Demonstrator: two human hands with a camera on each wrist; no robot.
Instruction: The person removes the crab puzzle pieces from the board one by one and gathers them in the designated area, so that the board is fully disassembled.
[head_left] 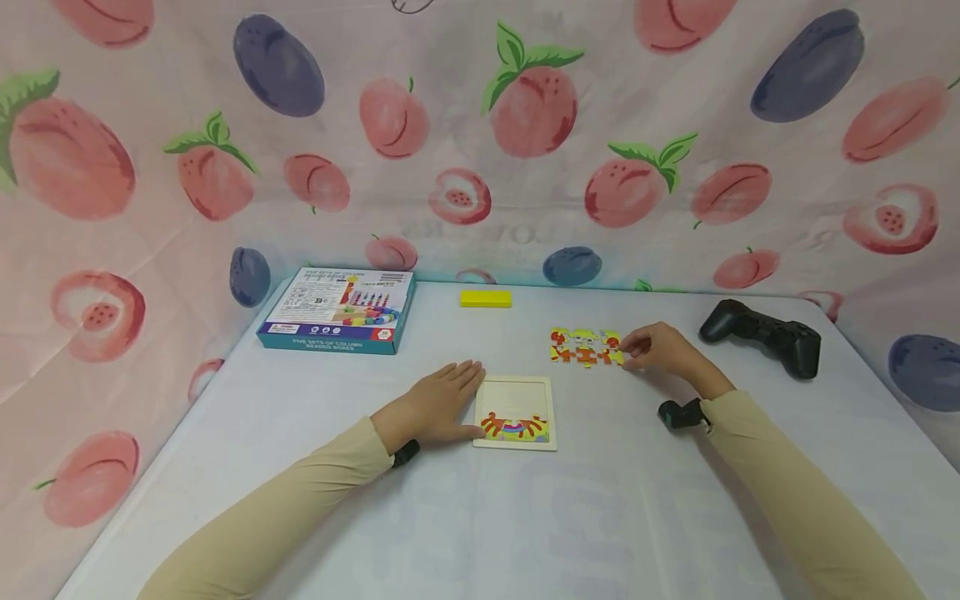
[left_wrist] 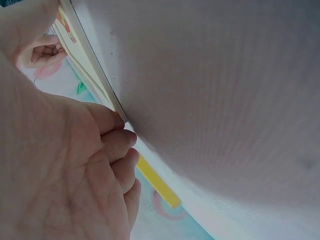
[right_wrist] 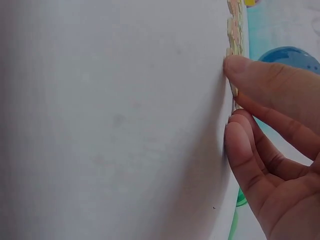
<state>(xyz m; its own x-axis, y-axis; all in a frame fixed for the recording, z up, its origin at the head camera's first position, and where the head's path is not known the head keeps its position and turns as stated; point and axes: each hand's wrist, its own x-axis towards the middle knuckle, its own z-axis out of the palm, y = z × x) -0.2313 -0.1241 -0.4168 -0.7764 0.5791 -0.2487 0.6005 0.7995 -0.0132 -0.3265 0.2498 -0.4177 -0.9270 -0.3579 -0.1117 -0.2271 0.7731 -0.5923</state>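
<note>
My left hand (head_left: 442, 404) lies flat on the table, fingers straight, against the left edge of a square wooden puzzle tray (head_left: 553, 400). Along the tray's bottom sits a strip of joined puzzle pieces (head_left: 513, 428) in orange, yellow and purple; bare wood shows above it. In the left wrist view, the left fingers (left_wrist: 117, 145) touch the tray's edge. To the upper right, several loose puzzle pieces (head_left: 583, 348) lie in a close group. At their right end my right hand (head_left: 663, 354) pinches one puzzle piece (right_wrist: 234, 87) between thumb and forefinger, low at the tabletop.
A flat game box (head_left: 337, 312) lies at the back left. Near the back edge sits a yellow block (head_left: 485, 298). A black game controller (head_left: 763, 335) is on the right, beyond the right hand. Fruit-patterned cloth (head_left: 457, 108) hangs behind the white table (head_left: 600, 517).
</note>
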